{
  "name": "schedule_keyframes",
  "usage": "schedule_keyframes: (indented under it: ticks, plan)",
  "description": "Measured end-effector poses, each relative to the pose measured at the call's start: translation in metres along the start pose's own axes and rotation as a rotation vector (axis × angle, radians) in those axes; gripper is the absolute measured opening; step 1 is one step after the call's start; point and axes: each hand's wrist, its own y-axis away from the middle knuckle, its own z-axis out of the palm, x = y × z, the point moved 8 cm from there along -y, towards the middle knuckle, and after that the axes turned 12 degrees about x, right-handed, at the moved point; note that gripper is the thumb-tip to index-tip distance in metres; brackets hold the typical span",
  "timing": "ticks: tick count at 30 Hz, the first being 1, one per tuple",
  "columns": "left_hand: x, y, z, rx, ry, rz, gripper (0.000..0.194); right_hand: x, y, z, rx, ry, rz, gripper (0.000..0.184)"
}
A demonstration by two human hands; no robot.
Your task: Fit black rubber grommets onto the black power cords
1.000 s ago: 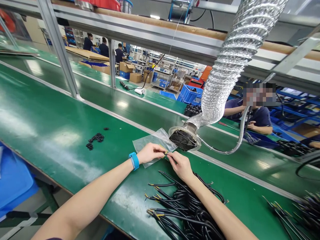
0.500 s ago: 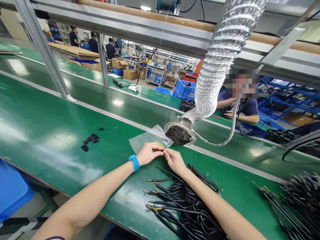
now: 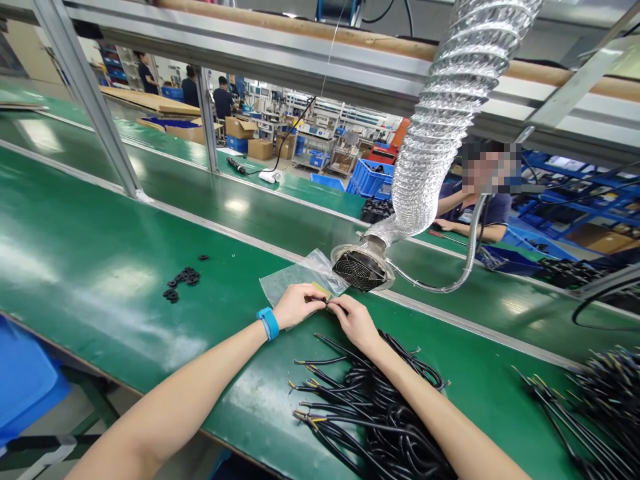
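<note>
Left hand (image 3: pixel 297 305) and right hand (image 3: pixel 357 323), fingertips nearly closed, pinch a small dark part (image 3: pixel 326 301), apparently during fitting; next move requires steady alignment.

A single head-worn camera is looking out from the near side of the fan (image 3: pixel 361 270), from above the worktop (image 3: pixel 100 283). It is facing forward past the fan and tilting down, so the worktop is spreading below and to the left of the fan. The left hand (image 3: pixel 294 307) and right hand (image 3: pixel 357 323) are showing at middle range, a little nearer than the fan. The cables (image 3: pixel 393 407) are lying closer to the lens, below the fan. The view is running wide and deep: it is catching the beam (image 3: pixel 260 57) slanting above the fan and the workroom stretching far behind the fan.
</note>
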Motion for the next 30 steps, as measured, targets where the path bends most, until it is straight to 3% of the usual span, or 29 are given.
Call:
schedule_keyframes:
  ticks: [8, 13, 19, 24, 30]
  plan:
    - [0.002, 0.003, 0.008, -0.090, 0.032, 0.046, 0.011, 0.009, 0.003, 0.017, -0.161, -0.227, 0.199, 0.040]
    - [0.005, 0.003, 0.007, -0.085, 0.079, 0.053, 0.014, 0.011, 0.002, 0.014, -0.141, -0.239, 0.221, 0.044]
    - [-0.010, 0.003, 0.008, -0.086, 0.183, -0.134, 0.046, 0.011, -0.001, 0.004, -0.064, -0.237, 0.190, 0.029]
    - [-0.020, 0.003, 0.011, -0.137, 0.155, -0.236, 0.028, 0.010, -0.001, 0.004, -0.057, -0.227, 0.150, 0.021]
    - [-0.021, 0.002, 0.011, -0.139, 0.133, -0.153, 0.022, 0.010, 0.003, 0.010, -0.154, -0.247, 0.192, 0.025]
